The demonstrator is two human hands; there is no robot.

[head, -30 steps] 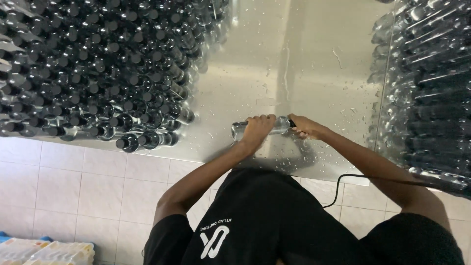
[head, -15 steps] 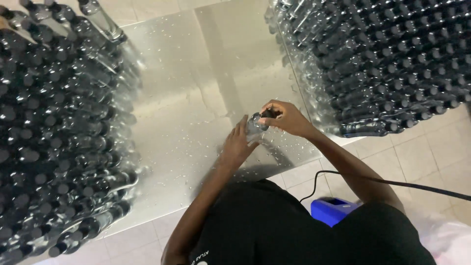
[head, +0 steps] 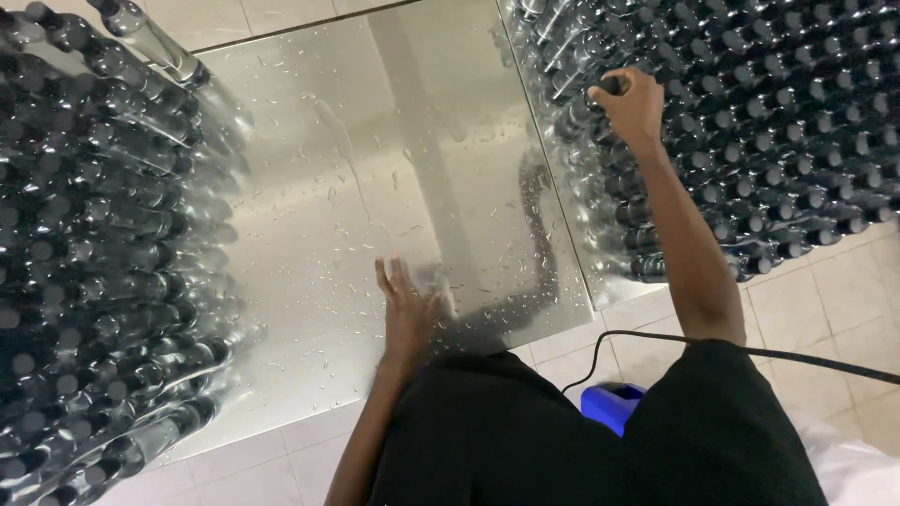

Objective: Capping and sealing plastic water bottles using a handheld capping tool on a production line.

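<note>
The right hand point(head: 630, 105), in the upper right of the frame, has its fingers closed round the black cap of a clear bottle point(head: 609, 86), setting it in among the packed bottles on the right point(head: 750, 122). The left hand point(head: 409, 307) lies open and flat on the wet steel table point(head: 309, 187) at lower centre; a pale blur at its fingertips may be a cloth or only glare, I cannot tell which.

This looks like the placing step: a finished bottle going into the stack. Next the fingers would need to let go without tipping neighbours, and a fresh bottle would come from the bottles on the left point(head: 84, 262).

Half a second ago both hands were together at the table's near edge, working on one bottle; now they are well apart, the right carried up to the stack.
</note>
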